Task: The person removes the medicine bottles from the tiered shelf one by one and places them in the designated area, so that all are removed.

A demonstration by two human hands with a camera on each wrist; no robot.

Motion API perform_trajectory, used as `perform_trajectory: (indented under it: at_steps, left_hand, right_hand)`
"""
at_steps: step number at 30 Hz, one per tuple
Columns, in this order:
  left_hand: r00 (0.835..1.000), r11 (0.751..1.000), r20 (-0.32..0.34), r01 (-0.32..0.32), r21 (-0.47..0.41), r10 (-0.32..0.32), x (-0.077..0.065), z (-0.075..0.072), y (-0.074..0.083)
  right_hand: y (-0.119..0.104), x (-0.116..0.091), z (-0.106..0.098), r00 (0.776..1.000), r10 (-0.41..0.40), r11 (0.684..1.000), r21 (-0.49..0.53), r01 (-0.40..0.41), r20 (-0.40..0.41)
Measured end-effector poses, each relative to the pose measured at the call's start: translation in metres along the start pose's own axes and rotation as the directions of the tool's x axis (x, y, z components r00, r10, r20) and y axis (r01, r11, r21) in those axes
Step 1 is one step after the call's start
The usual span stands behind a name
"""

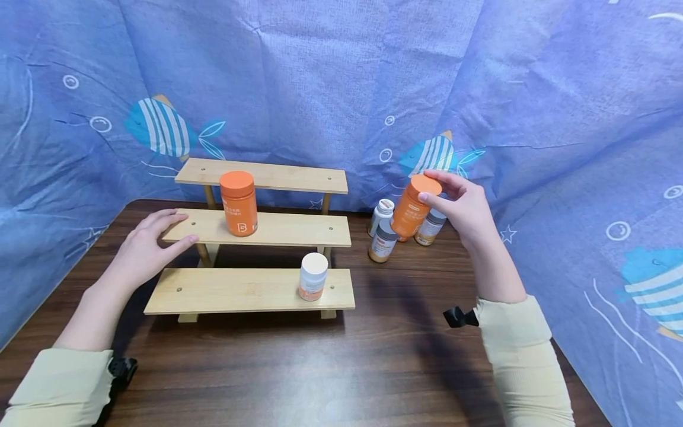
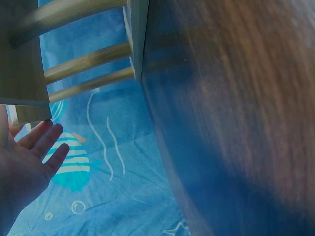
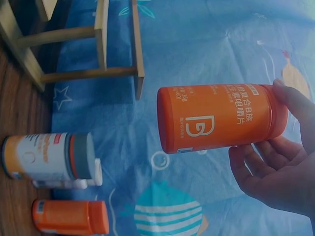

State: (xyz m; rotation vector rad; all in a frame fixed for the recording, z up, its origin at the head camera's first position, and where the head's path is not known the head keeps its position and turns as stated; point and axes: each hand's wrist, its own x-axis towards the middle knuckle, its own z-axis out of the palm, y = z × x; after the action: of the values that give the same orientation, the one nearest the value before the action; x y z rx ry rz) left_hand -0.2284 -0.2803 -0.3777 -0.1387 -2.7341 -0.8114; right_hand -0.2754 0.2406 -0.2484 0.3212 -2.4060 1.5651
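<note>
My right hand (image 1: 463,204) grips an orange bottle (image 1: 408,214) near its lid, thumb on one side and fingers on the other. In the right wrist view this bottle hangs above the table with its white "B" label showing. My left hand (image 1: 143,249) is at the left end of the wooden three-step rack (image 1: 267,290), its fingers and thumb at the end of the middle shelf. In the left wrist view those fingers are fairly straight. Another orange bottle (image 1: 239,207) stands on the middle shelf, and a small white bottle (image 1: 313,277) stands on the lowest shelf near its right end.
Right of the rack on the dark wooden table (image 1: 256,379) stand a white bottle (image 1: 381,217), two grey-lidded bottles (image 1: 382,244) and one more orange bottle (image 3: 69,217). A blue fish-print cloth (image 1: 320,77) hangs behind and at both sides.
</note>
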Motion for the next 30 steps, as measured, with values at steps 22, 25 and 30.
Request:
perform_trajectory:
  at_steps: [22,25,30]
  left_hand:
    - [1.000,1.000,0.013,0.000,-0.008,0.000,0.004,-0.001,-0.001]
    - [1.000,1.000,0.017,-0.001,-0.007,0.001,0.005,-0.002,-0.002]
    - [1.000,1.000,0.021,0.003,-0.005,-0.003,0.006,-0.001,-0.004]
  right_hand:
    - [0.052,-0.009,0.000,1.000,0.023,0.997,-0.079,-0.024,-0.018]
    - [0.062,-0.011,0.001,0.999,0.039,0.996,-0.077,-0.041,-0.019]
    - [0.081,-0.010,0.002,0.997,0.068,0.997,-0.043,-0.069,-0.025]
